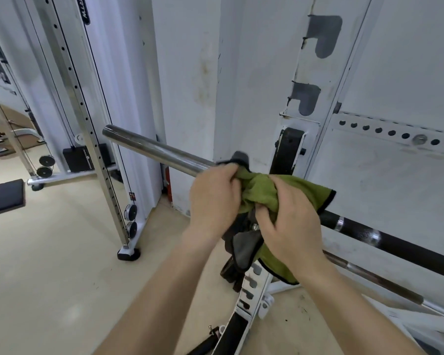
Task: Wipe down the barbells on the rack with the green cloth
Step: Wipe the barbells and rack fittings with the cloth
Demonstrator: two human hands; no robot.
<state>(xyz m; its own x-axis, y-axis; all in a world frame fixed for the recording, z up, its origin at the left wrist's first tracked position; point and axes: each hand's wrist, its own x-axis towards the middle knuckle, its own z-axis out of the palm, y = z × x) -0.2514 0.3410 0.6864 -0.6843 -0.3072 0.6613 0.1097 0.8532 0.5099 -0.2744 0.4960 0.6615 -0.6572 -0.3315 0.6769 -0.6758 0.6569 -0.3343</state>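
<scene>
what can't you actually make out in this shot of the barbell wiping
- Head view: the stretch of the upper barbell under the green cloth is hidden by the cloth and both hands.
- Left hand and right hand: fingertips are buried in cloth folds.
- Both barbells' right ends, including the lower barbell, are cut off by the frame edge.
- The rack hook holding the upper bar is hidden behind the hands.

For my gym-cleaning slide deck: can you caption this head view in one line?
Both hands, left hand and right hand, bunch the green cloth around the barbell at the white rack.
</scene>
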